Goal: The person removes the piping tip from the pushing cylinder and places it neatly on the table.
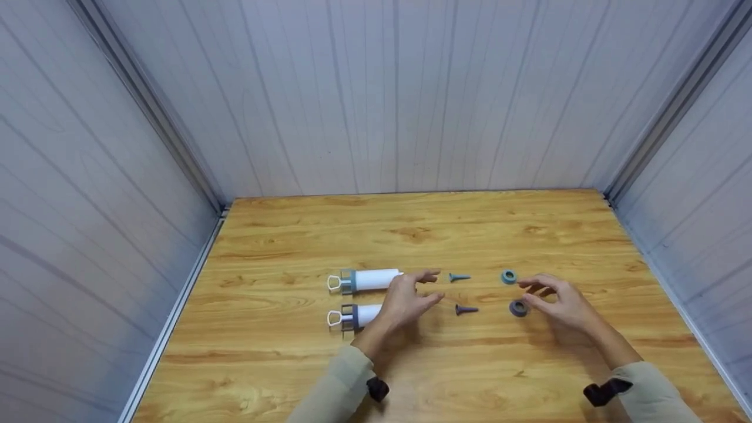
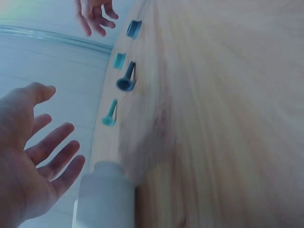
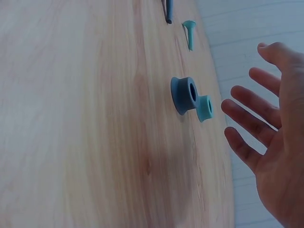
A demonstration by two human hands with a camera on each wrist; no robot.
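My left hand (image 1: 405, 298) hovers over the front ends of two white-barrelled, syringe-like tubes, fingers loosely spread and holding nothing. The farther tube (image 1: 376, 279) has a teal collar; the nearer tube (image 1: 367, 315) has a dark blue-grey collar and is partly hidden by that hand. Both have white loop handles at their left ends. To the right lie a teal nozzle (image 1: 459, 277) and a dark nozzle (image 1: 467, 309). My right hand (image 1: 561, 302), also empty with relaxed fingers, is just right of a teal ring cap (image 1: 509, 277) and a dark ring cap (image 1: 518, 308).
Everything lies on a wood-grain table (image 1: 282, 235). Pale panel walls (image 1: 364, 100) enclose it at the back and both sides. Dark straps (image 1: 608, 392) are on both sleeves.
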